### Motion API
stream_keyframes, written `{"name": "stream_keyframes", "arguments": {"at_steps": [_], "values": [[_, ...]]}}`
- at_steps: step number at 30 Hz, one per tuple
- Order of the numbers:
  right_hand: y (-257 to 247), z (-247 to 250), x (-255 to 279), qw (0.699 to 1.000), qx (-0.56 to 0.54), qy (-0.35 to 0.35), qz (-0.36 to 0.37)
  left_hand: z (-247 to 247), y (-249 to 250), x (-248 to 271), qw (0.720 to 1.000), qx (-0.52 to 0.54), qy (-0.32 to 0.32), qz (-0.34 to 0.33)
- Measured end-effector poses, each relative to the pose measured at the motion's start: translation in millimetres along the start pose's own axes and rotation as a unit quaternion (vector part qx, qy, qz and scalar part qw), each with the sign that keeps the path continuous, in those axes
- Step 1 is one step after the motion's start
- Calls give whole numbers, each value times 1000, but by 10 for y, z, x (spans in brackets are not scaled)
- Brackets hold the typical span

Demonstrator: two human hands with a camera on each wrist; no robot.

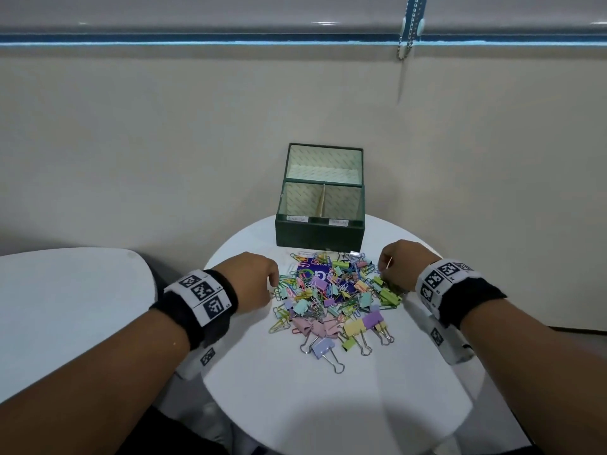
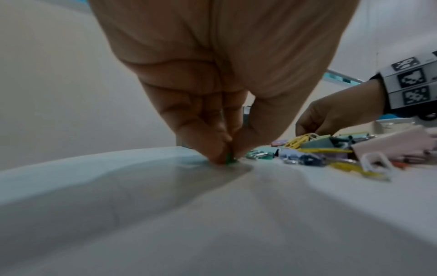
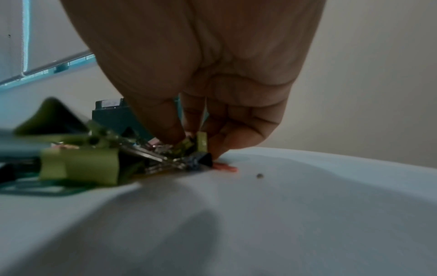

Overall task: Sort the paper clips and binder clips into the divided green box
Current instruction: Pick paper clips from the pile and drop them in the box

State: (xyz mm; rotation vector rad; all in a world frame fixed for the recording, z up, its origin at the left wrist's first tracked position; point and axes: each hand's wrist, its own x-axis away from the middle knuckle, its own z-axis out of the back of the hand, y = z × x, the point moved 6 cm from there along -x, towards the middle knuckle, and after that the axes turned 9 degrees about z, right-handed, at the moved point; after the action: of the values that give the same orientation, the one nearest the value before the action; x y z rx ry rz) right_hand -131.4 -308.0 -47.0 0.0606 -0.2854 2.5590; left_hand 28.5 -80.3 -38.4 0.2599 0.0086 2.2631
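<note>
Your left hand (image 2: 220, 104) had its fingertips pinched on a small green clip (image 2: 229, 160) flat on the round white table (image 1: 328, 405), at the near-left edge of the heap of pastel paper clips and binder clips (image 1: 331, 300). Your right hand (image 3: 212, 104) pinched an olive-green binder clip (image 3: 202, 141) at the heap's far side from your left hand. The divided green box (image 1: 320, 233) stood just beyond both hands, its compartments seemingly bare. Wire clips looked light, thin and slippery: nip an edge. Binder clips looked stiffer: take the folded body.

Office-like room: round white table (image 1: 328, 405), plain wall (image 1: 164, 142), window blind (image 1: 295, 11).
</note>
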Motion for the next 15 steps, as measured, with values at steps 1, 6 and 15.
{"name": "stream_keyframes", "arguments": {"at_steps": [1, 6, 15], "values": [[-10, 0, -2, 1000, -5, 3, 9, 8, 5, -8, 1000, 1, 4, 4], [-29, 100, -28, 995, -56, 70, 46, 118, 32, -19, 997, 34, 66, -3], [226, 210, -71, 889, -437, 112, -75, 76, -53, -103, 995, 75, 54, 28]]}}
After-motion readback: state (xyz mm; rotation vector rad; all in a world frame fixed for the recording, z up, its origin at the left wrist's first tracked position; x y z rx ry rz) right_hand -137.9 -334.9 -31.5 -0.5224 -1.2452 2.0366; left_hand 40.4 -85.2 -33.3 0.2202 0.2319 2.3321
